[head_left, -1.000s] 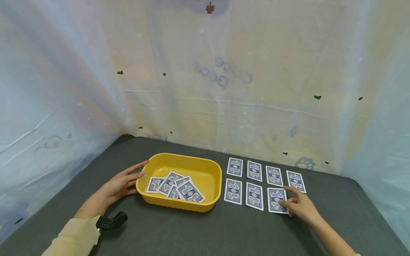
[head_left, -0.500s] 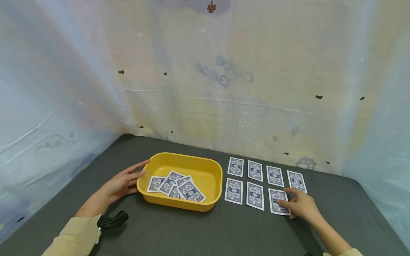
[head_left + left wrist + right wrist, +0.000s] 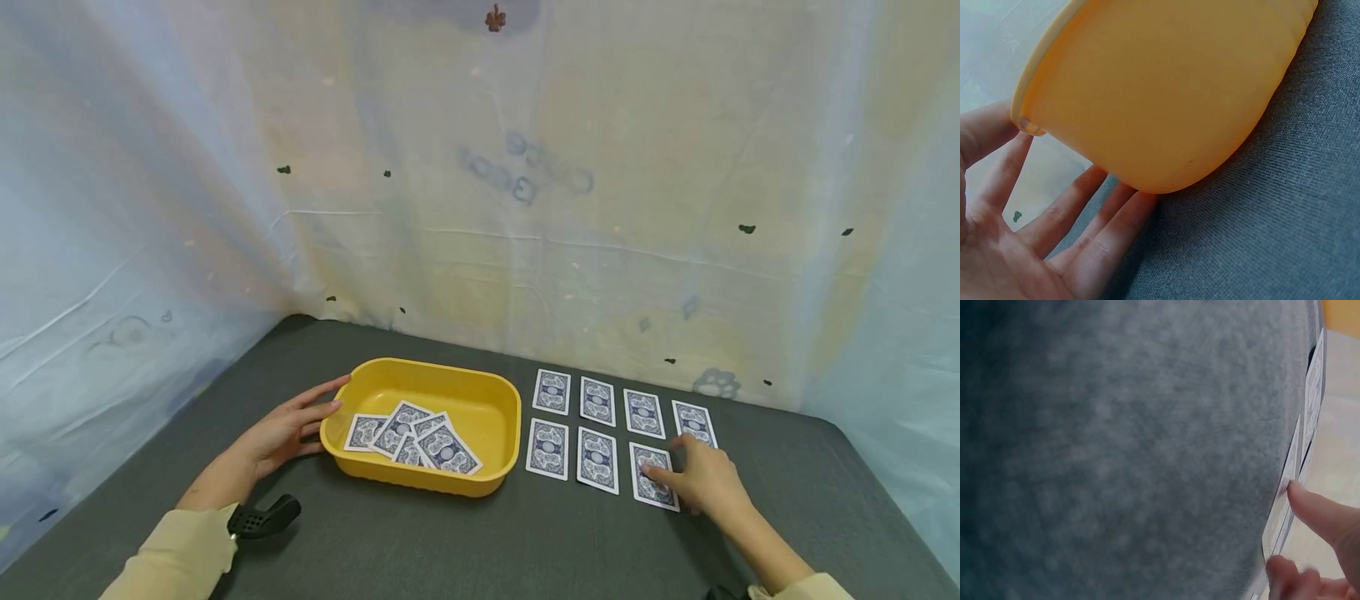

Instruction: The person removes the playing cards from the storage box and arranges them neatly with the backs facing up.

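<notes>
In the head view, a yellow plastic tub [image 3: 491,433] holds several face-down playing cards [image 3: 448,451] with blue-and-white backs. My left hand [image 3: 285,432] touches its left end with extended fingers; the left wrist view shows those fingers [image 3: 1063,206] against the wall and rim. To the right, more playing cards [image 3: 547,448] lie face down in two rows. My right hand [image 3: 708,479] grips the last playing card [image 3: 654,482] of the front row, its thumb on the back and other fingers curled at the right edge. In the right wrist view the thumb [image 3: 1319,512] touches this card; its underside is hidden.
The dark grey cloth tabletop [image 3: 450,550] reaches up to a pale patterned curtain [image 3: 525,275] behind and at both sides. One back-row playing card [image 3: 694,421] lies just beyond my right hand. A black strap device [image 3: 262,517] sits at my left wrist.
The front-row card under my right hand has turned slightly and shifted a little right and nearer. The right thumb has slid left over it. My left hand and the tub stay put.
</notes>
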Demonstrator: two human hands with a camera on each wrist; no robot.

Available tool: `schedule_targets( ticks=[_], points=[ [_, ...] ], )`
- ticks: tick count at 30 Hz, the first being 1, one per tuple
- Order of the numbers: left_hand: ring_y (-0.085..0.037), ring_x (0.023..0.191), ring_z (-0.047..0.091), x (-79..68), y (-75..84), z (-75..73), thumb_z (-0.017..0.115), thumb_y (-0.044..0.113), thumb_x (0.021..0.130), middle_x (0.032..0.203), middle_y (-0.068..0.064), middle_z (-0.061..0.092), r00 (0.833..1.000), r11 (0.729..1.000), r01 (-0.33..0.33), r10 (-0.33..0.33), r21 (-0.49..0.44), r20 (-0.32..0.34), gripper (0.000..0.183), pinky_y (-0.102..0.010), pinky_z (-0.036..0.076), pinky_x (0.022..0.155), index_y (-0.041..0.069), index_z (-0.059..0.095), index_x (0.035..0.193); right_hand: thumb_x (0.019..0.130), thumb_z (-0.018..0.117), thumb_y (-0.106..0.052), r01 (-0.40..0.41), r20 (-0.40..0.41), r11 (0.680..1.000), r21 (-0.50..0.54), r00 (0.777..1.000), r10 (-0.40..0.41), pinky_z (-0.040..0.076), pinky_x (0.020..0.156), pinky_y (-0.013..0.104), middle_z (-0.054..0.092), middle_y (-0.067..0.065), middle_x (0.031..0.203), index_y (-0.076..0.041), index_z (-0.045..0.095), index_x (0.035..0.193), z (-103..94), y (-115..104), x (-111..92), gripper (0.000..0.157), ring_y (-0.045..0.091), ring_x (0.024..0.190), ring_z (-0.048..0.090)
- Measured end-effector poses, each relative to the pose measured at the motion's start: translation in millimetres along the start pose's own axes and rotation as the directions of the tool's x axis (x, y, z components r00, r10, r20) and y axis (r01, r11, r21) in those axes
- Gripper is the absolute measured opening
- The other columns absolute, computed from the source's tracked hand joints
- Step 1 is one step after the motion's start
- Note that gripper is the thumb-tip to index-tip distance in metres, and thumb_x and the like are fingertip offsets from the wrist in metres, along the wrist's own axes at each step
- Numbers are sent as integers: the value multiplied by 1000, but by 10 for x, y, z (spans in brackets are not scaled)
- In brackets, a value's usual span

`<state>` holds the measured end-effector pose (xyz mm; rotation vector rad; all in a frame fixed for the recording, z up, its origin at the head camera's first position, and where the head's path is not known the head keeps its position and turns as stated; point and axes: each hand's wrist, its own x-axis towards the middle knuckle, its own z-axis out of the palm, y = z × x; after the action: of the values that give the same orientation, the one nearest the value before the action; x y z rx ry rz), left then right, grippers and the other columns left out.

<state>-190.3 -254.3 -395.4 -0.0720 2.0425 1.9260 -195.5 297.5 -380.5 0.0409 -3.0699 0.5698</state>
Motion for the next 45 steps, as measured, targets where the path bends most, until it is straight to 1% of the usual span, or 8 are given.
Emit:
schedule_targets(
  ticks=[6,13,21,27,31,37,42,45],
  points=[
    [-28,132,42,6,-20,-7,53,41,98,161,-13,10,1000,1000,-6,6,-1,7,67,-47,46,99,28,18,155,76,78,-40,34,-89,999,-6,995,-34,42,53,37,60,4,67,5,60,102,23,-48,15,55,20,61,53],
    [-29,133,41,5,-12,-4,53,41,98,161,-13,9,1000,1000,-8,8,-4,5,68,-47,46,99,29,19,155,87,71,-21,160,-160,961,228,979,-125,43,52,26,63,3,71,1,65,105,68,-404,67,30,11,60,55],
    [-26,130,44,-10,1,-2,54,40,97,161,-13,10,1000,1000,-7,7,-12,-1,69,-45,47,98,28,18,155,91,67,-16,158,-99,811,564,987,-123,57,64,35,69,20,91,2,63,114,88,-994,181,29,27,71,68],
    [-30,134,40,-16,2,0,54,41,97,161,-13,9,1000,1000,-6,6,-13,-2,68,-46,46,99,28,18,155,90,67,-16,191,-69,700,688,978,-199,58,75,39,68,21,100,0,64,114,155,-1418,238,30,28,81,69],
    [-34,137,35,-12,-2,-2,53,41,98,161,-12,7,1000,1000,-7,7,-8,0,68,-48,45,100,28,18,155,88,68,-13,200,-40,665,720,968,-248,57,78,41,67,18,100,1,64,116,219,-1651,257,31,28,85,69],
    [-35,137,34,-14,-21,-18,53,41,98,161,-12,8,1000,1000,-8,8,-2,-11,68,-47,46,100,28,18,155,87,70,-10,170,47,678,716,956,-289,56,82,42,68,16,103,3,63,118,302,-1939,280,34,25,86,69],
    [-33,136,36,-14,-31,-2,53,40,98,161,-13,10,1000,1000,-25,25,2,-9,68,-47,45,100,28,19,155,82,75,-11,127,172,763,634,939,-299,55,86,39,66,16,110,0,63,120,375,-2141,321,42,24,97,64],
    [-34,137,36,-12,-30,4,53,40,98,161,-12,11,1000,1000,-28,28,2,-12,67,-47,45,100,28,19,155,77,78,-11,144,266,817,558,902,-341,52,89,41,62,20,117,-3,61,125,422,-2257,332,51,29,104,60]
  ],
)
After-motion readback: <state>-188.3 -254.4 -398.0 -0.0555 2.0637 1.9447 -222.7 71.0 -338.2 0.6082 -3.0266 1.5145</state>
